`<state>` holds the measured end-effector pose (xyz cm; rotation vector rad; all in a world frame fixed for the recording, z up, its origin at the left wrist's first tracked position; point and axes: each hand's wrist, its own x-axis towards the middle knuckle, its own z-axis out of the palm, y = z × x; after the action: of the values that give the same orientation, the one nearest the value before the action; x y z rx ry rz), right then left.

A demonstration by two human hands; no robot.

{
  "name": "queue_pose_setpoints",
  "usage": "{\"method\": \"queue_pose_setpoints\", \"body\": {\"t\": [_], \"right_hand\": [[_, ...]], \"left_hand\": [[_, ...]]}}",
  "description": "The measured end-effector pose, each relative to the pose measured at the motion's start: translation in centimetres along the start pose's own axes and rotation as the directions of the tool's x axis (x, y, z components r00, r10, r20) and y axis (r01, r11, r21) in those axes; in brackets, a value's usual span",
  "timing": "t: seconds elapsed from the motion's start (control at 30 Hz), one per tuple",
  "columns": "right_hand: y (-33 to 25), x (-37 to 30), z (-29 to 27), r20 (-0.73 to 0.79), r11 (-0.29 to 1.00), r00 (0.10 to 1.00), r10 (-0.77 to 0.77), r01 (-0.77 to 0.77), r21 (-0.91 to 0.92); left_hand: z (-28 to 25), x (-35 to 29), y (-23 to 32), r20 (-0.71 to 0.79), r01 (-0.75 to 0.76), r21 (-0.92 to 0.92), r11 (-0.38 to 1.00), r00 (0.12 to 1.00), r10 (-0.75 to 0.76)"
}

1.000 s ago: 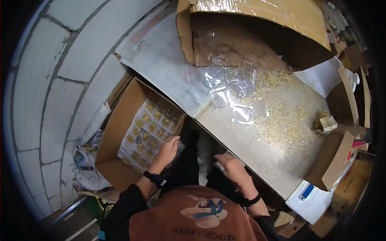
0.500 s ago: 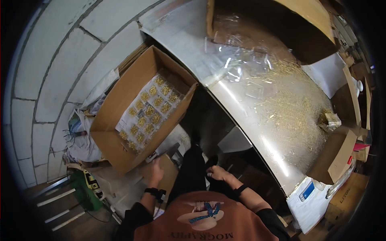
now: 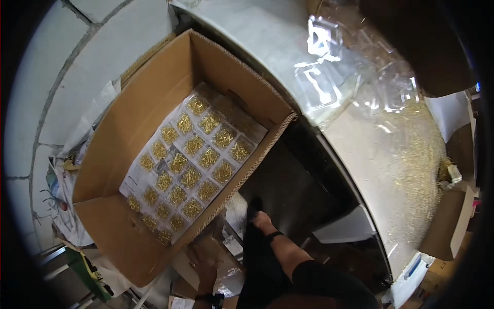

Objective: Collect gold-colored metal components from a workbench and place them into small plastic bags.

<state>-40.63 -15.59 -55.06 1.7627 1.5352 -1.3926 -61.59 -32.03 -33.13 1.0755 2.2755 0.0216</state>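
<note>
Below the near end of a large open cardboard box (image 3: 108, 175), my left hand (image 3: 205, 267) is low, with its fingers spread against a brown cardboard surface (image 3: 226, 253). Clear small plastic boxes filled with golden metal pins (image 3: 191, 175) lie in rows on white paper inside the large box. My right hand (image 3: 262, 220) reaches down beside my dark trouser leg, close to a black shoe (image 3: 254, 205). Its fingers are small and dim, so I cannot make out whether they hold anything.
On the right stands a pale worktable (image 3: 355, 149) strewn with loose golden pins (image 3: 419, 165) and empty clear plastic boxes (image 3: 319, 85). Another cardboard box (image 3: 453, 221) sits at its right edge. A white block wall (image 3: 98, 67) rises on the left, with a plastic sack (image 3: 72, 206) against it.
The view has come lower and nearer to the cardboard box, which looks larger. My left hand has moved down onto the cardboard surface, and my right hand has reached forward toward the shoe.
</note>
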Motion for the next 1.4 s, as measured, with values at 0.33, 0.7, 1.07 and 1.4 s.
{"method": "queue_pose_setpoints", "body": {"t": [0.33, 0.7, 1.07, 1.4], "right_hand": [[-4.1, 15.6, -1.7, -0.104, 0.995, 0.994, 0.04, -0.03, 0.094], [-2.8, 27.3, 2.7, -0.384, 0.954, 0.92, 0.082, 0.04, 0.299], [1.6, 17.0, 8.6, -0.453, 0.973, 0.889, -0.065, 0.158, 0.17], [-10.1, -15.3, -12.5, -0.163, 0.785, 0.797, -0.581, 0.602, 0.143]], "left_hand": [[1.9, 0.3, -1.6, -0.008, -0.019, 0.056, 0.998, 1.0, 0.019], [6.8, 10.7, -2.1, -0.127, -0.223, 0.186, 0.957, 0.96, 0.249], [0.7, -1.6, -0.8, 0.053, 0.001, 0.177, 0.984, 0.999, -0.01], [0.8, 0.1, -0.9, -0.021, 0.006, 0.236, 0.972, 1.0, -0.002]]}}
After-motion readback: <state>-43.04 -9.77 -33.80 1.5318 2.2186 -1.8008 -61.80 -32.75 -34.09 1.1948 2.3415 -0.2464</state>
